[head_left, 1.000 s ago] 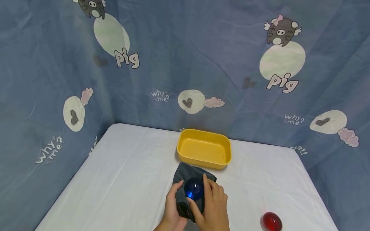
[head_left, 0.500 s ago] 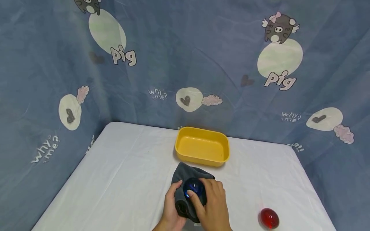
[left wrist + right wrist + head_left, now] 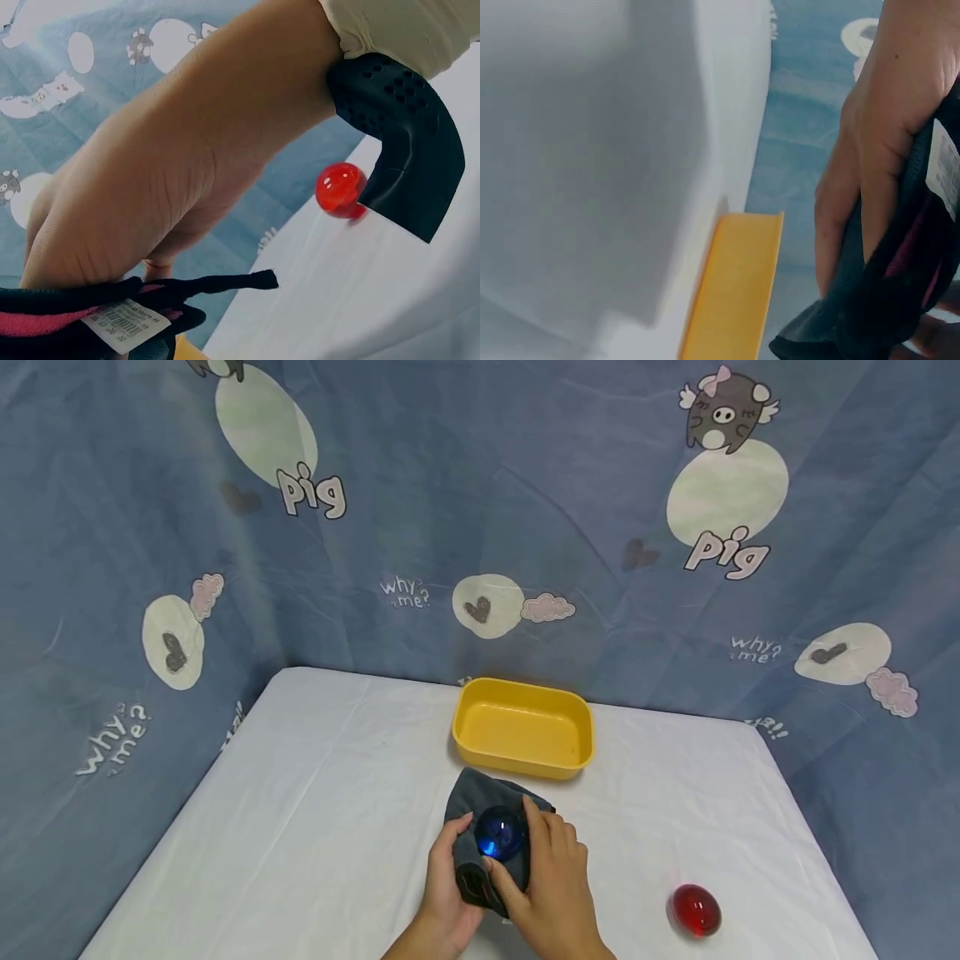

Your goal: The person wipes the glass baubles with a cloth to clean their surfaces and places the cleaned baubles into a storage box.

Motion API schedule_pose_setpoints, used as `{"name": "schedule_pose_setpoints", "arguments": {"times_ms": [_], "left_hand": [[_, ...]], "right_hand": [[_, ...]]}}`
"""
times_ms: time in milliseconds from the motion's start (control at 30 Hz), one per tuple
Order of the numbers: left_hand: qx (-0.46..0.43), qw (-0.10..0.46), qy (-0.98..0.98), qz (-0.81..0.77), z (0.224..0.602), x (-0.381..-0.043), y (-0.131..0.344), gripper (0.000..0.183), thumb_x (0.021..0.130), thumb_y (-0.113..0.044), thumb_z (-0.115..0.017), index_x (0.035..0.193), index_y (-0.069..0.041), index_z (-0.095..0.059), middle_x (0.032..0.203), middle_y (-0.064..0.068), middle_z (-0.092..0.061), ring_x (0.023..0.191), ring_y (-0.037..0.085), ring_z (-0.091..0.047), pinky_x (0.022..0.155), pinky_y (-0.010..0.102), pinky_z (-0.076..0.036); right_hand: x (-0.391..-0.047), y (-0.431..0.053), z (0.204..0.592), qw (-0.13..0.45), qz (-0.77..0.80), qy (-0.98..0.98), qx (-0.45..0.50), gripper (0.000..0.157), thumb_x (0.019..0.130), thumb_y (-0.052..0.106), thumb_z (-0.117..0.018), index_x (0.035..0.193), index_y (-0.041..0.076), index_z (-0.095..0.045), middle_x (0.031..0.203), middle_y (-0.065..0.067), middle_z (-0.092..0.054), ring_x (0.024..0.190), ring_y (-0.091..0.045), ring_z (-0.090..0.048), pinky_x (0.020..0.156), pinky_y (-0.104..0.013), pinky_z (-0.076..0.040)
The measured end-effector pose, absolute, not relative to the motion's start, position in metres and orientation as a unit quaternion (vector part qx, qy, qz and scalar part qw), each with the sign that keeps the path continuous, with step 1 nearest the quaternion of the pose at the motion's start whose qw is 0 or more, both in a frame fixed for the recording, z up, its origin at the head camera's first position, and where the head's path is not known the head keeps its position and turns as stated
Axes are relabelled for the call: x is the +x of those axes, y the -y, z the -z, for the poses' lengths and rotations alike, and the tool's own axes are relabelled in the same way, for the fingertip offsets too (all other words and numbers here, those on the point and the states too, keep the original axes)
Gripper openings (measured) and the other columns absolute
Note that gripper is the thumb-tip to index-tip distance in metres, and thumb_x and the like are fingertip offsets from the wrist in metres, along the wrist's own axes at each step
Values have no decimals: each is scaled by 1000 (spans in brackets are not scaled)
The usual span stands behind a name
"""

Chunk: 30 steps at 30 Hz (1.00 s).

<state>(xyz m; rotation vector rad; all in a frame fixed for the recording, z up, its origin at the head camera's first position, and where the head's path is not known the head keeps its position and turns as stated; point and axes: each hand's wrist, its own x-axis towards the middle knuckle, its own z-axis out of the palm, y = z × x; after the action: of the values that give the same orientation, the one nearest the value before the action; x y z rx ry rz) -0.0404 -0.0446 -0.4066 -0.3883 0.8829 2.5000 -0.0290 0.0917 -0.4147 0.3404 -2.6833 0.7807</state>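
Grip holds at both hands: a person's left hand grasps a dark gray cloth along its left side, thumb on top, while the right hand bends its thumb and fingers around a blue ball lying against the cloth. Before them hangs a broad blue backdrop, printed with winged pigs, pale ovals, hearts, pink clouds and the words "pig" and "why me?" Below it spreads a tabletop covered in white fabric, its far edge meeting the printed hanging. Near that edge sits a shallow yellow tray with rounded corners, just beyond the hands. The dark gray cloth, folded and rumpled, fills the space between the two palms, on the near side of the tray; its lower end curls into a dark roll. On the person's right, well apart from the right hand, a glossy red ball rests on the white covering. The blue ball, glassy and bright at its lower left, sits between the two thumbs. Smallest of all, a white printed tag shows at the fabric's edge in the left wrist view.
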Motion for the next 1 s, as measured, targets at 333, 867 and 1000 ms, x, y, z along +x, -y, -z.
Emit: {"name": "schedule_pose_setpoints", "arguments": {"times_ms": [333,867,1000], "left_hand": [[-135,224,-334,-905,407,-38,50,57,96,-42,-39,140,-5,-33,128,6,-53,112,16,-55,96,32,-44],[-124,211,-336,-910,405,-38,46,54,96,-42,-40,134,-3,-39,124,8,-54,110,17,-56,97,32,-44],[-129,204,-327,-914,404,-40,46,52,97,-42,-39,135,-6,-38,126,6,-55,112,16,-55,96,32,-44]], "right_hand": [[-32,-88,413,226,-288,917,157,58,81,47,-74,125,13,-56,112,2,-54,103,-14,-49,74,-34,-33],[-36,-87,415,178,-307,930,99,49,91,53,-59,112,9,-68,97,5,-50,95,-13,-43,79,-38,-36],[-33,-87,416,195,-289,929,124,71,82,55,-70,134,10,-53,111,-1,-51,102,-16,-45,77,-36,-33]]}}
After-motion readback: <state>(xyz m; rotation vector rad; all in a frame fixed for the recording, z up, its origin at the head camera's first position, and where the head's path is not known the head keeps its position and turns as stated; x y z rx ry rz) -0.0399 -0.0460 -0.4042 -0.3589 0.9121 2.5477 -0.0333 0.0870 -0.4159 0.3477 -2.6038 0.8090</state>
